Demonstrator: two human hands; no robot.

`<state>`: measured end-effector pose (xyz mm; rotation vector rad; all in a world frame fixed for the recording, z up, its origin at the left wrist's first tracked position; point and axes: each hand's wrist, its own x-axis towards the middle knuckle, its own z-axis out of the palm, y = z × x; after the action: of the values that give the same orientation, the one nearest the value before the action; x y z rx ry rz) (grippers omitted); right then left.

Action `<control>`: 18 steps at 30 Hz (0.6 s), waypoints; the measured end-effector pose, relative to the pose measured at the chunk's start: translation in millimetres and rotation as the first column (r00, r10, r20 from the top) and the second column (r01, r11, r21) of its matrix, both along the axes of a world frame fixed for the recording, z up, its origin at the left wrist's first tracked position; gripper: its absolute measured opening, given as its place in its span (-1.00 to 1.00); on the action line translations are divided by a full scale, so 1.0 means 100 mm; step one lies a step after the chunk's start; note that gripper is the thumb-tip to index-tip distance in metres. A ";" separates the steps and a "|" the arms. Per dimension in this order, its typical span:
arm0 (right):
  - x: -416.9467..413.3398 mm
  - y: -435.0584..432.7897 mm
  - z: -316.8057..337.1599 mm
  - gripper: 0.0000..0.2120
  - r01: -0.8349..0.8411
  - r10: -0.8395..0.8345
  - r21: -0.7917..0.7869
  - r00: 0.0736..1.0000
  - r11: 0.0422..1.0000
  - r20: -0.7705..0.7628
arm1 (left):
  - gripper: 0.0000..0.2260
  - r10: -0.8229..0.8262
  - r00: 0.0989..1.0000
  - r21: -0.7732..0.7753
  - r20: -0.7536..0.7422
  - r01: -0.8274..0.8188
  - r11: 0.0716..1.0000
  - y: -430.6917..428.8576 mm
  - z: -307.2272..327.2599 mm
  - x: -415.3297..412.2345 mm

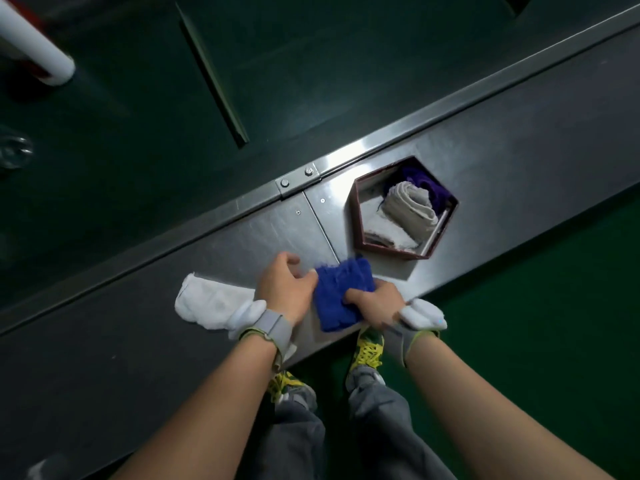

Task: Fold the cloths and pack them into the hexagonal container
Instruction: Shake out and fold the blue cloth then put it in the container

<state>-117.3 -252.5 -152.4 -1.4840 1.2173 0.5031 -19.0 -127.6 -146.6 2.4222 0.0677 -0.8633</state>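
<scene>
A fluffy blue cloth [341,294], folded into a small pad, lies on the steel table near its front edge. My right hand [375,301] pinches its right side. My left hand [285,284] rests on its left edge with curled fingers. Just beyond stands the dark red hexagonal container [356,216], which holds a rolled grey cloth [410,209], a purple cloth [427,185] behind it and a white cloth [386,230] at the bottom. A folded white cloth [214,303] lies on the table left of my left wrist.
The steel table [519,174] runs diagonally, with a raised rail and a bolted bracket [298,178] along its far edge. Green floor lies to the right, with my shoes below the table edge. A white pipe [38,46] shows at the top left.
</scene>
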 end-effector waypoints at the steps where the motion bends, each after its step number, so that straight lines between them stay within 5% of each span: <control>1: -0.10 -0.04 0.11 -0.88 -0.068 0.070 -0.083 0.997 0.994 0.025 | -0.87 0.003 0.989 -0.072 0.147 0.007 0.997 -0.06 0.09 0.04; 3: -0.31 -0.16 0.33 -0.82 -0.174 0.194 -0.245 0.979 0.954 0.062 | -0.93 -0.062 0.961 -0.186 0.270 0.116 0.976 -0.27 0.25 0.14; 6: -0.52 -0.38 0.65 -0.84 -0.224 0.291 -0.342 0.944 0.913 0.159 | -0.88 -0.207 0.951 -0.202 0.228 0.254 0.946 -0.60 0.32 0.28; 13: -0.11 -0.95 1.03 -0.72 -0.226 0.379 -0.358 0.810 0.906 0.447 | -0.82 -0.143 0.985 -0.197 0.092 0.159 0.967 -0.71 0.27 0.35; 18: 0.51 -1.33 0.75 -0.74 -0.334 0.545 -0.539 0.784 0.773 0.296 | -0.81 -0.085 0.993 -0.183 0.082 0.099 0.978 -0.61 0.18 0.32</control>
<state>-66.6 -385.3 -77.4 -2.1910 0.6199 0.1607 13.0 -188.9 -128.2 2.2928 -0.1485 -0.7828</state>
